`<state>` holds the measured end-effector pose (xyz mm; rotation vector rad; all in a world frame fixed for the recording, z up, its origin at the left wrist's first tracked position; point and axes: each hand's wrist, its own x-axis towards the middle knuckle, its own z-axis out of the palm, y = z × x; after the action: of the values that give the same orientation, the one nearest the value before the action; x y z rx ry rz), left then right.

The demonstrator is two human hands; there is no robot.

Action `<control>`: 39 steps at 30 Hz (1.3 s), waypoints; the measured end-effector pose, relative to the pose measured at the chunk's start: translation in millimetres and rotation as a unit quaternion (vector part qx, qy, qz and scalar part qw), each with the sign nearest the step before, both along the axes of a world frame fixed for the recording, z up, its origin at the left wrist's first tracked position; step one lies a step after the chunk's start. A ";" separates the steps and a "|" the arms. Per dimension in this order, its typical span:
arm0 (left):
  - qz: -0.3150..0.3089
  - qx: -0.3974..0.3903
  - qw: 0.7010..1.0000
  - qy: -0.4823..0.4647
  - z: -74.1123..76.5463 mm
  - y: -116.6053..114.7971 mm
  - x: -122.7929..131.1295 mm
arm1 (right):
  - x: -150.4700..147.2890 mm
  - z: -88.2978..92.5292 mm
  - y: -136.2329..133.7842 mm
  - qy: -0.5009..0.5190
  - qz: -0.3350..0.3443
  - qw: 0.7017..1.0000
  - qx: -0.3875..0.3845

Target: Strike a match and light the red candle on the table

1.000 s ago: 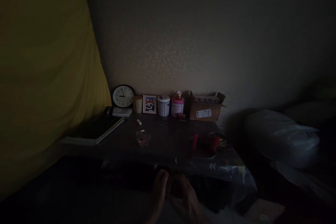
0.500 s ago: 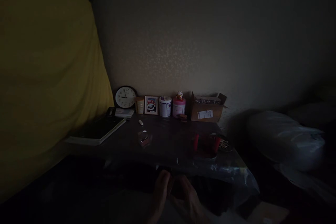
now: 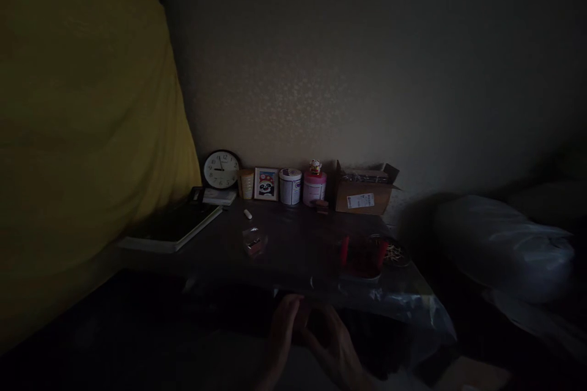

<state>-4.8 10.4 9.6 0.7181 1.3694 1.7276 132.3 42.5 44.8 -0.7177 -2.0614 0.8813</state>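
Low in front of the table's near edge, my left hand (image 3: 281, 337) and my right hand (image 3: 335, 345) are close together. Fingers of both are bent inward around a small, dark reddish thing (image 3: 302, 314) between them, too dim to name. My right thumb reaches toward my left hand. On the dark table (image 3: 293, 238) beyond lies a small clear packet (image 3: 254, 243) with something pinkish inside. A small white object (image 3: 247, 214) is behind it. To the right stands a dark tray or holder with red upright sides (image 3: 382, 252).
Along the wall stand a round clock (image 3: 222, 170), a framed panda picture (image 3: 266, 184), a white tin (image 3: 290, 187), a pink-lidded tub (image 3: 314, 188) and an open cardboard box (image 3: 362, 195). A large book (image 3: 174, 232) lies left, beside a yellow curtain (image 3: 92, 110). A round dish (image 3: 395, 252) holds small sticks.
My right hand has shifted slightly right, and its thumb and fingers now form a wider curve. My left hand stays nearly in place. The view has moved slightly.
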 end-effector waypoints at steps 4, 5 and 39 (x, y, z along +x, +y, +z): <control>-0.026 0.039 0.995 0.088 9.2 0.0 -1.8 | 5.7 0.7 8.0 0.024 -0.012 0.998 -0.062; -0.033 0.042 0.994 0.092 9.1 0.0 -2.0 | 6.5 0.5 9.8 0.027 -0.014 0.997 -0.076; -0.098 0.007 0.995 -0.016 20.4 3.1 -2.0 | 9.4 4.4 15.3 0.068 0.001 0.988 -0.136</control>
<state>-6.7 13.5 30.0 0.8014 1.2232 1.5883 141.8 57.8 49.2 -0.7751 -1.8422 1.1946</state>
